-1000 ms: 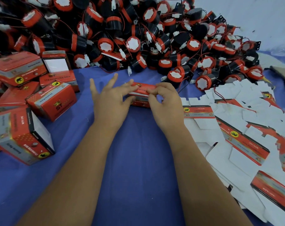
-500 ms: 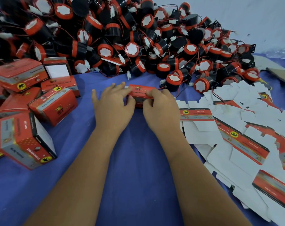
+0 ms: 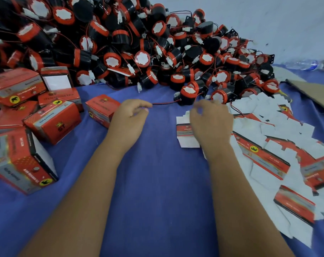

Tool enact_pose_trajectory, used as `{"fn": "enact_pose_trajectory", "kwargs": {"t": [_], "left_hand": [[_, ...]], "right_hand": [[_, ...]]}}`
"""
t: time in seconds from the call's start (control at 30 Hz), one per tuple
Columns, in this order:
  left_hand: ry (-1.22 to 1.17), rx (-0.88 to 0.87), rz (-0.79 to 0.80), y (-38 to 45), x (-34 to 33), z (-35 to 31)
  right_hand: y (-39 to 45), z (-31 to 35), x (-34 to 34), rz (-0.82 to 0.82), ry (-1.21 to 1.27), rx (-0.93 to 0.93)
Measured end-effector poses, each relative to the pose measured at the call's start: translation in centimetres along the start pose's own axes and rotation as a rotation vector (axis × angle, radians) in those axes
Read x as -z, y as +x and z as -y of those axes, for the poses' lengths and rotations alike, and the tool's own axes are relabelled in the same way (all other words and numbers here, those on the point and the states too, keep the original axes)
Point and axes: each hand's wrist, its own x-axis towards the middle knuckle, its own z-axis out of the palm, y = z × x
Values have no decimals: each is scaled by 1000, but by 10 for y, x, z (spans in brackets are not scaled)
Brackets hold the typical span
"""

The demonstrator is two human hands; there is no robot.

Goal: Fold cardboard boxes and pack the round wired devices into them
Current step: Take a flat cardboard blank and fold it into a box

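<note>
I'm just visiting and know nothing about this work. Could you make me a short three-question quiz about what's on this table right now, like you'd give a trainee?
1. True or false: the left hand pinches a thin red and black wire that leads to a round device.
2. What lies flat under the right hand? A) an unfolded box blank B) a water bottle C) a closed box
3. Fill in: the closed red box nearest the left hand sits on the ___ cloth.

Key: 1 true; 2 A; 3 blue.
</note>
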Motion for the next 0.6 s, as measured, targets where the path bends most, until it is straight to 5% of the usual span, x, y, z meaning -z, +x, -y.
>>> {"fn": "enact_pose_trajectory", "kwargs": {"t": [0.13, 0.33, 0.43, 0.5, 0.6], "left_hand": [[13, 45, -250, 0, 11, 3], [270, -30, -407, -1, 16, 2], [391, -122, -403, 0, 18, 4], [282, -199, -337, 1, 15, 4], [231, -154, -89, 1, 7, 7]], "right_hand": [[0, -28, 6, 102, -9, -205], [-6, -8, 1, 160, 714, -217], [-7, 7, -3, 232, 872, -171], [-10, 11, -7, 239, 735, -105], [-14, 7, -15, 184, 203, 40]]}}
